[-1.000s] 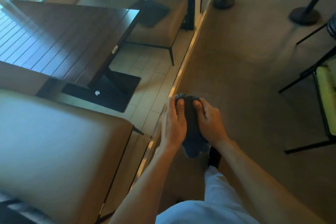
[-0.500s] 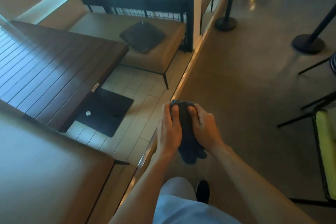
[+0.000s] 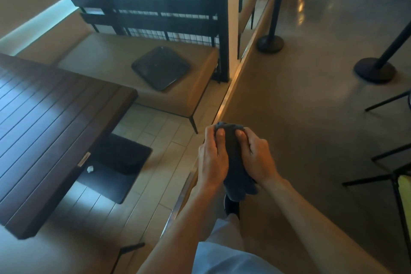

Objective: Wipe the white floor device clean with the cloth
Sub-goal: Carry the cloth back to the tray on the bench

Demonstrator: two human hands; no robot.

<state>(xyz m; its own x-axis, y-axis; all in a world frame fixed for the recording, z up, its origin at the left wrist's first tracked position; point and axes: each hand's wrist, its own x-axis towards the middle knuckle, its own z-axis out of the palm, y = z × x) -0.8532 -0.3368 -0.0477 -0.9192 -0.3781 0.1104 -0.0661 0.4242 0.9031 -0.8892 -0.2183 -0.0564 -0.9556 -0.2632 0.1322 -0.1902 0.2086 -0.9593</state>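
A dark grey cloth (image 3: 233, 158) hangs bunched between both hands at waist height, above the metal floor strip. My left hand (image 3: 212, 158) grips its left side and my right hand (image 3: 258, 158) grips its right side, thumbs on top near the upper edge. The cloth's lower end droops below my wrists. No white floor device is in view.
A dark slatted table (image 3: 51, 122) stands at the left with its black base plate (image 3: 115, 167) on the tiled floor. A tan bench (image 3: 106, 60) carries a dark tray (image 3: 161, 68). Black stanchion bases (image 3: 270, 43) (image 3: 374, 70) and chair legs (image 3: 387, 169) stand on the right.
The view has swung forward and upward along the floor strip; the bench, tray and railing now sit lower and larger. Both hands keep the same grip on the cloth.
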